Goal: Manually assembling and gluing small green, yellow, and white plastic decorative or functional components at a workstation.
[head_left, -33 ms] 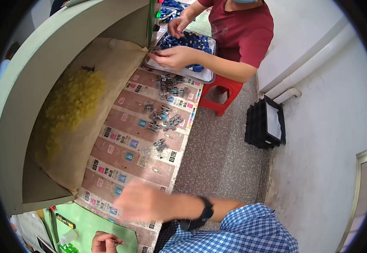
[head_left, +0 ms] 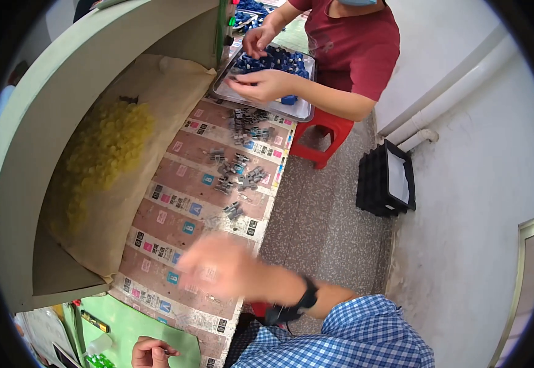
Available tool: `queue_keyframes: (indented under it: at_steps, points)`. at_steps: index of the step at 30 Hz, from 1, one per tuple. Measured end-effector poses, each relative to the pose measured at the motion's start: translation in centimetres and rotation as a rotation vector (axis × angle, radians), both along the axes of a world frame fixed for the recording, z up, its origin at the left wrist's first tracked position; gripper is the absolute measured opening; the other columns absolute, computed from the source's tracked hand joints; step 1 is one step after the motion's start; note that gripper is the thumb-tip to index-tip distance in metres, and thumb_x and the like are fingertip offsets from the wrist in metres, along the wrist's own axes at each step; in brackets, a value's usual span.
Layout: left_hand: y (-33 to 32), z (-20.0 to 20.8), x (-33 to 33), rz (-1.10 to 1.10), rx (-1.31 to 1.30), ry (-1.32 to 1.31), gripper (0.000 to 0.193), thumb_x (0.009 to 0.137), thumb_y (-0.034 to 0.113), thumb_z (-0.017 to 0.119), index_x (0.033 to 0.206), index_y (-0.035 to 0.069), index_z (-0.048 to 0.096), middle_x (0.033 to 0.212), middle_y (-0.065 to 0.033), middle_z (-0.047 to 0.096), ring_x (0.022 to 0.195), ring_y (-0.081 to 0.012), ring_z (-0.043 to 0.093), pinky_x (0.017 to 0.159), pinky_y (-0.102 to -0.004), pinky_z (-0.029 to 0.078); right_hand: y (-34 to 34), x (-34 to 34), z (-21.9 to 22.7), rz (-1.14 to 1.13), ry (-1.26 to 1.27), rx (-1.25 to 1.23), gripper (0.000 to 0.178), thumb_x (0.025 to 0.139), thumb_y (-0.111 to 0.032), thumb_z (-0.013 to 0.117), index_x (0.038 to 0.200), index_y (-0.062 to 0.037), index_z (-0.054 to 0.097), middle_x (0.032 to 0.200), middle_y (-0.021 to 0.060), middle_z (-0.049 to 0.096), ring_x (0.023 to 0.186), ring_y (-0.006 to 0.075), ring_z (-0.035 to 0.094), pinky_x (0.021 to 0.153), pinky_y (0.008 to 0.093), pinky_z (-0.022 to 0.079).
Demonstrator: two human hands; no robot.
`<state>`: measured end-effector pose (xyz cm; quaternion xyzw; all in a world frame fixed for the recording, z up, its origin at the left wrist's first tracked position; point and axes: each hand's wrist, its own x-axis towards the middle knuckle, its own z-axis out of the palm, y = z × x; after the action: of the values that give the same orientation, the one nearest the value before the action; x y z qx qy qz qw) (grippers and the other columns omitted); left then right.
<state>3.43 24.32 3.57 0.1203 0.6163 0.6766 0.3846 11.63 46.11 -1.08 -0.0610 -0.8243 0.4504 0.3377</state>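
Note:
At the lower edge, my left hand (head_left: pixel 150 352) is closed in a pinch over a green mat (head_left: pixel 122 319). A tiny thing shows at its fingertips, too small to name. My right hand (head_left: pixel 221 267), with a black band (head_left: pixel 307 294) on its wrist, is over the printed sheet (head_left: pixel 211 211) covering the table. Motion smears its fingers, so I cannot tell whether it holds anything. Just beyond it lie small grey metal clip-like pieces (head_left: pixel 233 210), with further clusters (head_left: pixel 251 178) of the same kind farther up the sheet.
A curved grey-green housing (head_left: pixel 18 153) on the left holds a heap of yellow translucent pieces (head_left: pixel 107 141) on brown paper. Across the table, a person in a red shirt works over a tray of blue parts (head_left: pixel 307 110). A red stool (head_left: pixel 328 132) and black crates (head_left: pixel 380 178) stand on the floor.
My right hand has shifted slightly away from me and to the right, toward the grey metal pieces. My left hand stays nearly still. The other person's near hand has moved a little right.

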Motion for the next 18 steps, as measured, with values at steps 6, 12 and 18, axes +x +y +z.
queue_keyframes:
  at_steps: [6, 12, 18]
  points:
    - [-3.0, -2.3, 0.1, 0.026, -0.157, 0.097, 0.012, 0.089, 0.008, 0.057, 0.097, -0.001, 0.059, 0.089, -0.0082, 0.060, 0.080, -0.0145, 0.056, 0.074, -0.0264, 0.046, 17.2, 4.4, -1.2, -0.665, -0.211, 0.362, 0.027, 0.077, -0.003, 0.060, 0.104, -0.0005, 0.056, 0.104, 0.0137, 0.059, 0.099, 0.0281, 0.057, 0.086, 0.0339, 0.044]
    - [-3.8, -2.5, -0.5, 0.156, -0.092, 0.106, 0.012, 0.089, 0.008, 0.056, 0.098, 0.000, 0.057, 0.084, -0.0075, 0.059, 0.069, -0.0129, 0.054, 0.064, -0.0242, 0.046, 19.4, 3.0, -2.6, -0.633, -0.297, 0.315, 0.027, 0.073, -0.002, 0.062, 0.100, -0.0018, 0.059, 0.102, 0.0144, 0.059, 0.101, 0.0328, 0.053, 0.088, 0.0397, 0.042]
    - [-3.3, -1.8, -1.0, 0.113, -0.197, 0.055, 0.015, 0.089, 0.011, 0.057, 0.100, 0.001, 0.056, 0.084, -0.0074, 0.060, 0.063, -0.0101, 0.050, 0.056, -0.0213, 0.042, 16.0, 4.9, -0.8, -0.463, 0.039, -0.416, 0.023, 0.089, -0.011, 0.058, 0.106, 0.0038, 0.059, 0.091, 0.0075, 0.065, 0.077, 0.0123, 0.062, 0.068, 0.0242, 0.048]
